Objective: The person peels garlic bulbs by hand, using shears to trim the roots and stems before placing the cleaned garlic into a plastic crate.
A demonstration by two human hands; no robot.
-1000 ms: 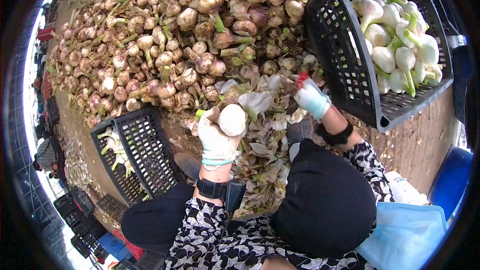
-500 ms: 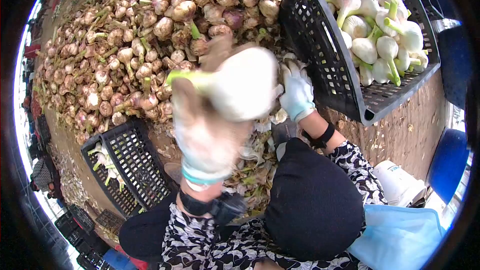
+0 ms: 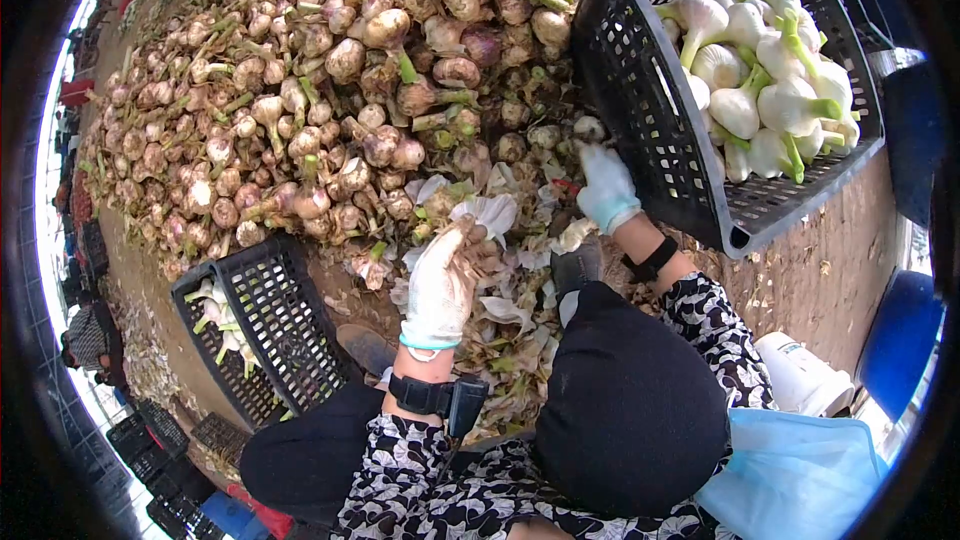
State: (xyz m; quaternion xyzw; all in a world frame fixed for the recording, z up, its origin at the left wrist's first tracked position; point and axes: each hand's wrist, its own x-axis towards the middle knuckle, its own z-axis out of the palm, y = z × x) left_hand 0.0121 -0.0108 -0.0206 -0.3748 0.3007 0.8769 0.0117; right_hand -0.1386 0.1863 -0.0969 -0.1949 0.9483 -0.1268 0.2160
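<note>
My left hand [image 3: 440,285], in a soiled white glove, reaches over loose garlic skins [image 3: 505,312]. Its fingers are stretched forward, close to a large pale flake of skin [image 3: 488,214], and no bulb shows in it. My right hand [image 3: 606,190], also gloved, is curled beside the black crate, with a small red piece [image 3: 567,186] showing at its fingers; I cannot tell what it grips. A garlic bulb [image 3: 589,129] lies just beyond that hand. Ahead of both hands spreads a heap of unpeeled garlic [image 3: 345,60] with cut stems.
To the right, a tilted black crate [image 3: 655,110] holds clean white garlic [image 3: 737,110]. A smaller black crate [image 3: 290,325] with some white bulbs stands at left. A white bucket [image 3: 800,375] and blue bag [image 3: 790,465] are near my right side. Another person [image 3: 90,340] appears far left.
The big white garlic bulb has left my left hand, which has dropped down to the skins. A bulb with its stem pointing right now shows atop the right crate. My right hand has moved slightly nearer me.
</note>
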